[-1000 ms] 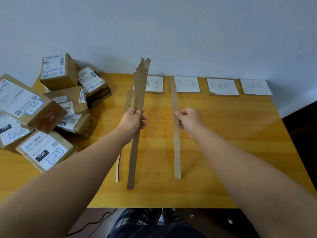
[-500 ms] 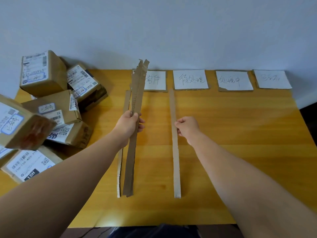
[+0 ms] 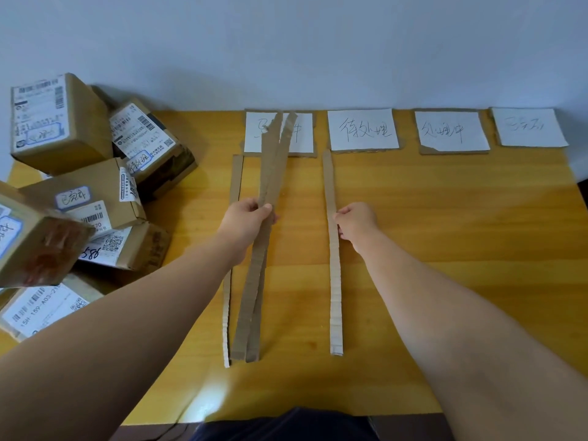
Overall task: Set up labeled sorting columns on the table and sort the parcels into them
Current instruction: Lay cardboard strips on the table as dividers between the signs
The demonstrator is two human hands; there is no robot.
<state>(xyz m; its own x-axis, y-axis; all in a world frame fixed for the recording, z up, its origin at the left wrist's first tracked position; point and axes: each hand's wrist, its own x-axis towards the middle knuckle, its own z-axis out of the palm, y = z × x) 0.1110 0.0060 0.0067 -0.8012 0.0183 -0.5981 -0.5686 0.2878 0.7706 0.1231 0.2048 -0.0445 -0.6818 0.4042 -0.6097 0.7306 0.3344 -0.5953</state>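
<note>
Brown spare strips (image 3: pixel 270 173) sit bunched in my left hand (image 3: pixel 246 218), fingers curled round them and lifted clear, so my right hand (image 3: pixel 356 222) can pinch the divider strip (image 3: pixel 334 281) lying flat on the tabletop (image 3: pixel 445 233) and aim it at 12 o'clock, between two paper labels (image 3: pixel 362 130). It looks thin and pale-edged. Parcels (image 3: pixel 95 192) wait heaped at 9 o'clock.

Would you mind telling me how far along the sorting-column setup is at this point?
Done: four handwritten label cards line the far edge, and one cardboard strip lies left of the first card. In hand: the right hand pinches a second strip on the table; the left hand grips two spare strips. Left: lay those, then sort the piled parcels.
</note>
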